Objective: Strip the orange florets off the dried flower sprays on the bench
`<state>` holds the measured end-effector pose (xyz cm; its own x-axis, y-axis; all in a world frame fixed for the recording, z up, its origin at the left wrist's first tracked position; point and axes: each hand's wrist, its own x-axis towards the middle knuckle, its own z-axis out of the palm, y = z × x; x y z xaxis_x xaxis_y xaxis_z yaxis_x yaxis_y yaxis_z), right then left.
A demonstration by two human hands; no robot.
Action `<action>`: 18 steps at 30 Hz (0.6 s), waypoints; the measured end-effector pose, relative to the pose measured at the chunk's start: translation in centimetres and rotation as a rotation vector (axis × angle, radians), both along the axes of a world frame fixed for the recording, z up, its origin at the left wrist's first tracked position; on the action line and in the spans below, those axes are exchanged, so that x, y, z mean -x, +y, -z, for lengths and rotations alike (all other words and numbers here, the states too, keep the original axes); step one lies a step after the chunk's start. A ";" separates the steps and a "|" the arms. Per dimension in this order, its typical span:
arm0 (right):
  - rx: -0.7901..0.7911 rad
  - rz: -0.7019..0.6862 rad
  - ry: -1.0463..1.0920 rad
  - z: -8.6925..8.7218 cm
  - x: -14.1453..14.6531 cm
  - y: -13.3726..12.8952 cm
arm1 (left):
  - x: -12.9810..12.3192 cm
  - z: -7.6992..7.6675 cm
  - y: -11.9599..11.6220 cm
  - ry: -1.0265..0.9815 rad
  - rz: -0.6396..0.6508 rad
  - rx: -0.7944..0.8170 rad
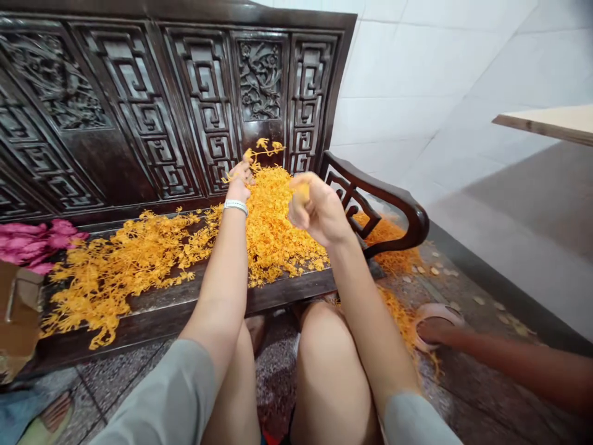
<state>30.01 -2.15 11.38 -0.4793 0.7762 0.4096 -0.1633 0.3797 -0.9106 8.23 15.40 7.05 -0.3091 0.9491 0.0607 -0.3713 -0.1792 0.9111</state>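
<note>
My left hand (pixel 241 176), with a pale band at its wrist, grips a branched yellow artificial flower stem (pixel 265 150) whose small blossoms stick up past the fingers. To its right, my right hand (pixel 322 210) is closed in a pinch on a small yellow piece (pixel 303 190), slightly blurred, probably a loose blossom. Both hands are raised over a large heap of yellow blossoms (pixel 273 228) on the dark wooden bench (pixel 180 301). More branched yellow stems (pixel 134 259) lie spread along the seat to the left.
Pink bundles (pixel 37 242) and a cardboard box (pixel 18 315) sit at the left. The bench's carved armrest (pixel 412 219) bounds the heap on the right. Orange stems (pixel 389 247) lie on the floor beyond. Another person's foot (pixel 435 327) is at right, and another foot (pixel 58 411) at lower left.
</note>
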 end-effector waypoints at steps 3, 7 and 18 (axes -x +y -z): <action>0.049 0.543 -0.120 4.9 0.2 4.6 | -0.9 -0.2 -0.9 0.017 0.186 -0.045; 0.053 0.683 -0.172 8.3 1.0 7.3 | -1.2 -0.6 -1.7 0.078 0.456 -0.113; -0.063 0.716 -0.141 8.5 2.0 7.4 | -6.3 0.0 -2.1 0.334 0.687 -0.085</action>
<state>27.96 5.21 2.83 0.0855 0.8961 0.4355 0.2617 0.4016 -0.8777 14.53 13.34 7.04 0.3956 0.9094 0.1283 -0.1319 -0.0819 0.9879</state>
